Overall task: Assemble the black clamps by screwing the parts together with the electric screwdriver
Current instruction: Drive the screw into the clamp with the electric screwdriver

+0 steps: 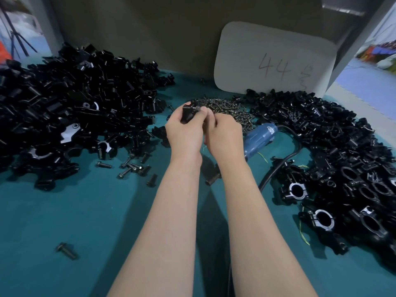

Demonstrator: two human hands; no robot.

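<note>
My left hand grips a black clamp part above the middle of the teal table. My right hand is right beside it, its fingertips curled against the part's right side; what they pinch is hidden. The blue electric screwdriver lies on the table just right of my right hand, untouched, with its black cable running toward me. A heap of small dark screws lies just behind my hands.
A big pile of loose black clamp parts fills the left. Assembled black clamps are heaped on the right. Loose bolts lie scattered left of my forearms, one bolt near the front. A white card marked 44 leans on the back wall.
</note>
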